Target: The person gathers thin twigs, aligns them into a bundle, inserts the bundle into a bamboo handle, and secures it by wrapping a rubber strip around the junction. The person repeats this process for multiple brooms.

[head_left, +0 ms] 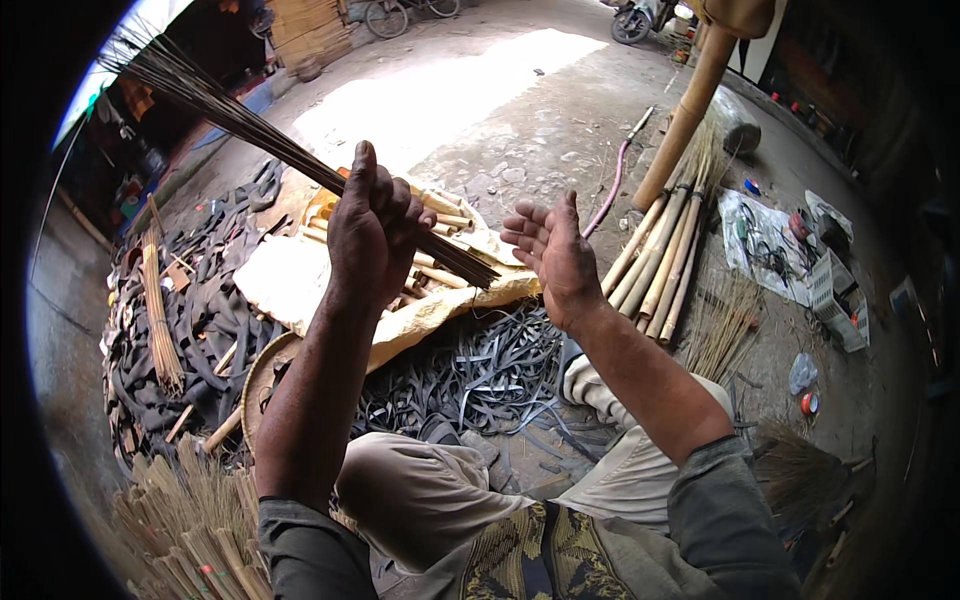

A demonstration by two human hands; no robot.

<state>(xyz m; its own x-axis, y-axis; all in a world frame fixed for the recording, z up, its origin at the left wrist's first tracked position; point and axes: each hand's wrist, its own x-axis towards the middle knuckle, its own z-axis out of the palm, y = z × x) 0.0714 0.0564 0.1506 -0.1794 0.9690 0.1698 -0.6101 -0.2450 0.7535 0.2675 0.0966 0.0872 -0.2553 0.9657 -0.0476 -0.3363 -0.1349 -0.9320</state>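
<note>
My left hand [375,230] is closed around a bundle of thin dark sticks [250,125], thumb pointing up. The bundle slants from the upper left down to its cut ends near the middle of the view. Just right of those ends, my right hand [560,255] is held up with its fingers stretched out, palm toward the bundle, touching nothing. Below both hands lies a pale sack [400,335] with short bamboo pieces [440,272] on it. A heap of dark rubber-like strips [480,370] spreads in front of my knees.
Finished-looking brooms with bamboo handles [655,260] lie at the right by a bamboo post [690,115]. Dark scraps [200,300] and a tied stick bundle [158,310] fill the left. More broom bundles [195,520] stand at lower left. A white plastic basket [838,290] sits far right.
</note>
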